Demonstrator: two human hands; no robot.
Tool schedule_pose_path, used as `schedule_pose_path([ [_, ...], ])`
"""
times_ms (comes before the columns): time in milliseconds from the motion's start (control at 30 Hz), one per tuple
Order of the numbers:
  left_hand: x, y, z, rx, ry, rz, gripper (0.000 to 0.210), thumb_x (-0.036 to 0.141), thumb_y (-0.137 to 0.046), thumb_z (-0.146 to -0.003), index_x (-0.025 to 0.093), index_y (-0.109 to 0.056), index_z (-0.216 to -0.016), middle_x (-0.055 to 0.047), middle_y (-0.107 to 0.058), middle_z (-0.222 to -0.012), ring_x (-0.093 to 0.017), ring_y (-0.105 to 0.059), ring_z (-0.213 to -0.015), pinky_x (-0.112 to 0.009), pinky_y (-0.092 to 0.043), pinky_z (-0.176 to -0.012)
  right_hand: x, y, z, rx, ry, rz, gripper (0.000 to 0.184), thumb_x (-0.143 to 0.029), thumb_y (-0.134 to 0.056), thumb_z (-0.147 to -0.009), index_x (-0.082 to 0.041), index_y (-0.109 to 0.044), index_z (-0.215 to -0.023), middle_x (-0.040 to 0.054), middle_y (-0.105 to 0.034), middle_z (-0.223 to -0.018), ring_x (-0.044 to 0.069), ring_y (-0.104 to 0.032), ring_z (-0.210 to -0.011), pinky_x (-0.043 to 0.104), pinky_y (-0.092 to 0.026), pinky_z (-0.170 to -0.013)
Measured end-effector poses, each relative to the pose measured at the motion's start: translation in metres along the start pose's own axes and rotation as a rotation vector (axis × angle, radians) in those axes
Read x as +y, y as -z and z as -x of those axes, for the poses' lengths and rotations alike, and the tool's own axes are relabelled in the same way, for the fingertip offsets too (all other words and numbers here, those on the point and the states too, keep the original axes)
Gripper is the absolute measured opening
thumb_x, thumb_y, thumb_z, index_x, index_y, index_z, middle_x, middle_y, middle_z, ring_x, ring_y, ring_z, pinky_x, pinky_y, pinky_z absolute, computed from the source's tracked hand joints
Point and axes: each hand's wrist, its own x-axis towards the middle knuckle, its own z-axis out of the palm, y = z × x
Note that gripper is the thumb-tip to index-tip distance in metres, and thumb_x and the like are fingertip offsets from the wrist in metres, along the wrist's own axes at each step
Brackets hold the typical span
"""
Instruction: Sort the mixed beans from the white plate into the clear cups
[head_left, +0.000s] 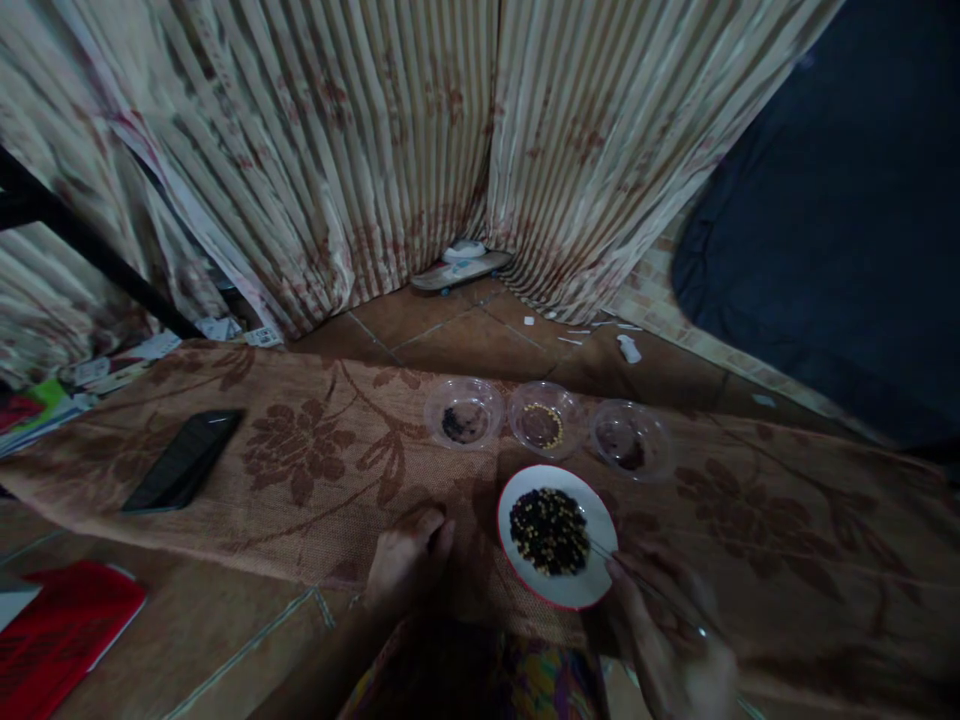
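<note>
A white plate with a red rim (600, 515) holds a heap of mixed dark and yellow beans or grains (550, 530). My right hand (664, 610) is at the plate's lower right, its fingers closed on slim metal tweezers (652, 590). Their tips reach the right side of the heap. Left of the plate, my left hand (411, 555) rests curled on the cloth near its front edge, with nothing visible in it. Behind the plate stand three clear plastic bowls: the left bowl (491, 425) with dark bits, the middle bowl (574, 440) with yellow ones, the right bowl (656, 455) with dark brown ones.
A patterned brown cloth (315, 530) covers the low table. To the left lies a black phone (184, 460). Beyond the table, a skateboard (461, 270) and white scraps (628, 348) are on the tiled floor by striped curtains (405, 130). A red bag-like item (75, 630) lies lower left.
</note>
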Motion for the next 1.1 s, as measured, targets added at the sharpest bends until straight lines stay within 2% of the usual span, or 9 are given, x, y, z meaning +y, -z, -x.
schedule_pose_path([
  [200,0.002,0.002,-0.001,0.008,-0.001,-0.016,0.029,0.033,-0.039,-0.097,0.022,-0.054,-0.076,-0.002,-0.067,-0.074,-0.015,-0.065,-0.072,-0.025,-0.040,-0.063,-0.002,-0.004,0.006,-0.066,0.080,0.027,0.026,-0.047,-0.065,-0.083,-0.024,-0.076,-0.087,0.0089,-0.065,-0.109,0.026,-0.059,-0.102,0.043,-0.051,-0.085],
  [333,0.004,0.004,-0.002,-0.009,0.008,-0.001,0.028,0.032,-0.039,-0.097,0.022,-0.056,-0.077,-0.002,-0.067,-0.075,-0.015,-0.064,-0.073,-0.025,-0.042,-0.065,0.000,-0.009,0.004,-0.093,0.115,0.048,0.027,-0.048,-0.064,-0.084,-0.024,-0.075,-0.088,0.0093,-0.064,-0.112,0.026,-0.057,-0.105,0.041,-0.051,-0.082],
  [533,0.003,0.003,-0.001,0.000,0.014,-0.017,0.027,0.033,-0.041,-0.097,0.022,-0.056,-0.077,-0.003,-0.068,-0.076,-0.016,-0.065,-0.073,-0.026,-0.040,-0.063,-0.004,-0.012,0.001,-0.089,0.189,0.078,0.023,-0.043,-0.063,-0.086,-0.023,-0.074,-0.087,0.0084,-0.065,-0.109,0.025,-0.057,-0.102,0.043,-0.047,-0.087],
  [767,0.002,0.001,-0.001,-0.009,0.007,-0.024,0.028,0.033,-0.041,-0.097,0.022,-0.056,-0.077,-0.002,-0.067,-0.075,-0.015,-0.063,-0.072,-0.025,-0.040,-0.065,-0.004,-0.015,0.000,-0.081,0.208,0.091,0.024,-0.044,-0.063,-0.086,-0.023,-0.074,-0.086,0.0079,-0.065,-0.107,0.025,-0.057,-0.102,0.040,-0.048,-0.082],
  [1100,0.001,0.000,-0.001,-0.012,0.010,-0.006,0.028,0.032,-0.041,-0.097,0.021,-0.057,-0.077,-0.002,-0.067,-0.076,-0.014,-0.063,-0.072,-0.024,-0.041,-0.065,-0.003,-0.014,0.001,-0.086,0.184,0.085,0.025,-0.045,-0.062,-0.087,-0.023,-0.074,-0.087,0.0081,-0.065,-0.108,0.024,-0.057,-0.103,0.040,-0.048,-0.082],
])
